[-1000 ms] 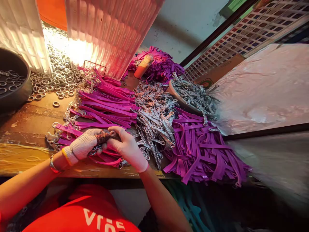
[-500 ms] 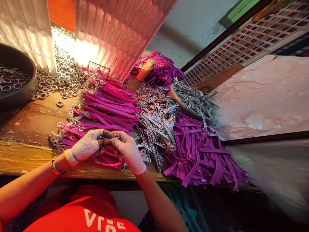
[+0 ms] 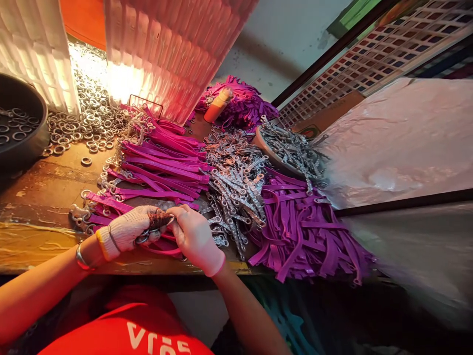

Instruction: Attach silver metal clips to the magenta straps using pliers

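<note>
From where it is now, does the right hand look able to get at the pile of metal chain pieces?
Probably yes: the right hand lies right beside the metal chain pieces, with nothing between them, though it now pinches a strap.

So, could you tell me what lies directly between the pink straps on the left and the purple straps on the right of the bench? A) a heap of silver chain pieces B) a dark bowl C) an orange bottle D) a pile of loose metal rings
A: a heap of silver chain pieces lies between the pink straps and the purple straps; the loose rings lie further back on the left.
</note>
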### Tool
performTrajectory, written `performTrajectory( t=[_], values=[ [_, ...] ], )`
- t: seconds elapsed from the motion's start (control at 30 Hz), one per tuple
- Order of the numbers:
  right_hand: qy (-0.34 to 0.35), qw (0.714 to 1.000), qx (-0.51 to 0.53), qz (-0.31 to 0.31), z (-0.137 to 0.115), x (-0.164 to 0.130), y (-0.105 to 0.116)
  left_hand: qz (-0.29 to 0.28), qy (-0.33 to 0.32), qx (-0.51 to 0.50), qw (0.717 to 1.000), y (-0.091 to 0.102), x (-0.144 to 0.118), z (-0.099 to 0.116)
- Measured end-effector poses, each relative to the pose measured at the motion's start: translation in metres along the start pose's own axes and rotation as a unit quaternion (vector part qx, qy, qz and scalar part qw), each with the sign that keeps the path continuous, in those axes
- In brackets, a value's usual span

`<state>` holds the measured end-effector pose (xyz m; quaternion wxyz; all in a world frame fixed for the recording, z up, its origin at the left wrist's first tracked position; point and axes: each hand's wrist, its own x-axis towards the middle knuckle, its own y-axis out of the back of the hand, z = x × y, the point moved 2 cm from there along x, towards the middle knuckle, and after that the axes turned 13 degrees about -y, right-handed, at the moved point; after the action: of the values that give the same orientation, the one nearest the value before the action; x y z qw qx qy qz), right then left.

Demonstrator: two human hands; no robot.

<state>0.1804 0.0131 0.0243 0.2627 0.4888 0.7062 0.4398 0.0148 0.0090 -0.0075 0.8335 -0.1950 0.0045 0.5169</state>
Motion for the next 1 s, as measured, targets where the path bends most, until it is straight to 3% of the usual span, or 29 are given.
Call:
performTrajectory(
  t=[0.1, 0.2, 0.3, 0.4, 0.5, 0.6, 0.67, 0.7, 0.77, 0.83, 1.0],
  values=[
    [-0.025, 0.995, -0.096, -0.022, 0.000, -0.004, 0.008, 0.002, -0.038, 0.100, 0.994, -0.002, -0.005, 0.003],
    [-0.032, 0.985, -0.157, -0.058, -0.001, -0.011, 0.010, -0.037, -0.075, 0.177, 0.981, -0.004, -0.005, 0.001],
    [-0.050, 0.984, -0.167, -0.027, -0.002, -0.020, 0.004, -0.050, -0.059, 0.145, 0.986, -0.007, 0.000, -0.005],
    [-0.098, 0.987, -0.118, 0.053, -0.001, -0.030, -0.004, -0.001, -0.034, 0.062, 0.998, -0.014, 0.008, -0.014],
    [-0.124, 0.988, -0.079, 0.056, 0.006, -0.039, -0.006, 0.004, 0.000, 0.008, 1.000, -0.026, 0.017, -0.018],
    [-0.153, 0.980, -0.100, 0.082, 0.021, -0.042, 0.002, -0.024, -0.001, 0.071, 0.997, -0.033, 0.038, -0.007],
    [-0.178, 0.975, -0.058, 0.121, 0.033, -0.042, 0.010, -0.037, -0.060, 0.248, 0.966, -0.033, 0.061, 0.011],
    [-0.193, 0.971, -0.020, 0.141, 0.039, -0.043, 0.013, -0.034, -0.092, 0.367, 0.925, -0.033, 0.074, 0.020],
    [-0.215, 0.960, 0.062, 0.166, 0.048, -0.044, 0.015, -0.038, -0.100, 0.576, 0.810, -0.034, 0.100, 0.033],
    [-0.224, 0.951, 0.123, 0.172, 0.051, -0.045, 0.013, -0.038, -0.067, 0.655, 0.752, -0.037, 0.120, 0.035],
    [-0.231, 0.944, 0.178, 0.157, 0.047, -0.048, 0.007, -0.014, -0.040, 0.665, 0.745, -0.051, 0.135, 0.019]
  ],
)
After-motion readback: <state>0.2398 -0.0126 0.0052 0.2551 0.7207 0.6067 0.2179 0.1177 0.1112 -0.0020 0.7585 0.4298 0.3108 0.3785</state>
